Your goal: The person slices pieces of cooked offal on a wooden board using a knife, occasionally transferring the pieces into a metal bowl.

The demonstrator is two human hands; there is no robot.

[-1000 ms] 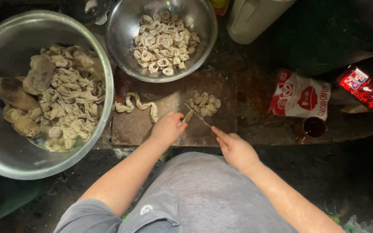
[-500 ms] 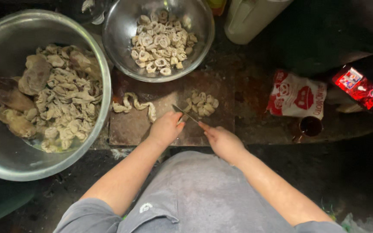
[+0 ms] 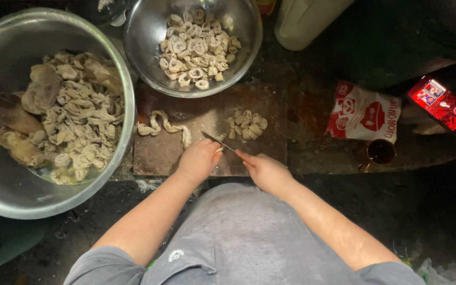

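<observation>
While the person bends over the cutting board [image 3: 159, 155], a red-and-white packet [image 3: 364, 112] with cartoon pictures lies flat to the right of the board, and beyond it, further right, sits a shiny red packet [image 3: 442, 103] with small coloured panels. Just below the red-and-white one stands a small dark cup [image 3: 380, 151]. A pale plastic jug [image 3: 307, 18] stands above the board's right corner.

The right hand [image 3: 265, 170] is closed around the handle of a knife [image 3: 217, 141], whose blade points up and left across the board. The left hand [image 3: 199, 158] rests on the board with its fingers curled down on the end of a strip of tripe [image 3: 164, 125]; the blade lies right against those fingers. The strip trails away to the left of that hand along the board's upper edge. A little heap of cut pieces [image 3: 246, 125] sits on the board just above the right hand, clear of the blade.

Above the board is a steel bowl [image 3: 249, 53] of cut rings; left of the board, a big steel basin [image 3: 6, 47] holds uncut tripe.
</observation>
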